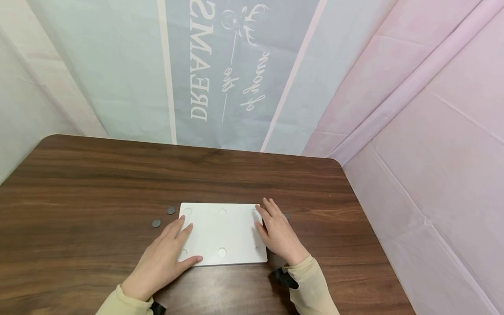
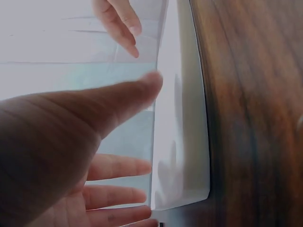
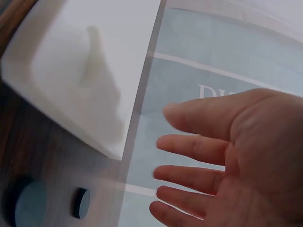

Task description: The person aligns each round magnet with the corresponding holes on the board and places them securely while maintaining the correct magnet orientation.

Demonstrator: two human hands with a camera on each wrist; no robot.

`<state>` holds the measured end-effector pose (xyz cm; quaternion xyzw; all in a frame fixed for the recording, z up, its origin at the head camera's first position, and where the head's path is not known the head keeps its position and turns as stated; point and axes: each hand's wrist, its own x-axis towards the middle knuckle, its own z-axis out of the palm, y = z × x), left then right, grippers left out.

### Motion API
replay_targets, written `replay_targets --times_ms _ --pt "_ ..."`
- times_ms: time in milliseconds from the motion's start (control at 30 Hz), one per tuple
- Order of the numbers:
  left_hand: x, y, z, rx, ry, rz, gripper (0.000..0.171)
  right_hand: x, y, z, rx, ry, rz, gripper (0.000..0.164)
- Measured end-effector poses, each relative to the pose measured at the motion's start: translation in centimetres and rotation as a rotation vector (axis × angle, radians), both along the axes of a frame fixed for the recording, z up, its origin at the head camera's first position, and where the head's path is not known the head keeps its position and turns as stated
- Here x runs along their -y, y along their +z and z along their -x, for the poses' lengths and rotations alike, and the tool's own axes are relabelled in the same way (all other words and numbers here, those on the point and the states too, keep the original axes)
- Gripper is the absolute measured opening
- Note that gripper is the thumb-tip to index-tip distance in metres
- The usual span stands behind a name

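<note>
A white rectangular board [image 1: 224,232] with several round recesses on its top face lies flat on the table. My left hand [image 1: 159,258] is at its left end, fingers spread, with the thumb at the front edge. At the right end, my right hand [image 1: 279,232] reaches over the edge with extended fingers. Neither hand grips the board; whether the fingertips touch it is hard to tell. In the right wrist view the fingers of the right hand [image 3: 213,151] are apart, holding nothing. The left hand's thumb [image 2: 128,99] points toward the board's side in the left wrist view.
Two small dark grey discs [image 1: 171,210] lie left of the board on the brown wooden table [image 1: 118,183]. Another disc [image 1: 287,216] sits partly hidden behind the right hand. Printed cloth [image 1: 240,87] hangs along the table's far edge, with pink cloth [image 1: 425,153] at right.
</note>
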<state>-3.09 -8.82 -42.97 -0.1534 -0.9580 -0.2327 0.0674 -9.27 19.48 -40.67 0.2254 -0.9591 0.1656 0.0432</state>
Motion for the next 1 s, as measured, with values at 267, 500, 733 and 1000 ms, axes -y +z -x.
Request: replay_targets --times_ms 267,500,733,1000 --pt "0.3 0.0 0.0 0.005 -0.021 0.010 0.081 -0.3 0.0 0.1 0.012 -0.023 -0.032 0.042" --pt "0.5 -0.1 0.3 0.016 -0.040 -0.011 0.076 -0.5 0.0 0.3 0.019 -0.028 -0.027 0.040" --pt "0.6 0.0 0.5 0.060 -0.040 -0.027 0.074 -1.5 0.1 0.7 -0.020 -0.063 -0.029 0.041" --pt "0.6 0.4 0.9 0.127 -0.038 -0.021 0.074 -2.2 -0.1 1.0 -0.008 -0.102 -0.035 0.039"
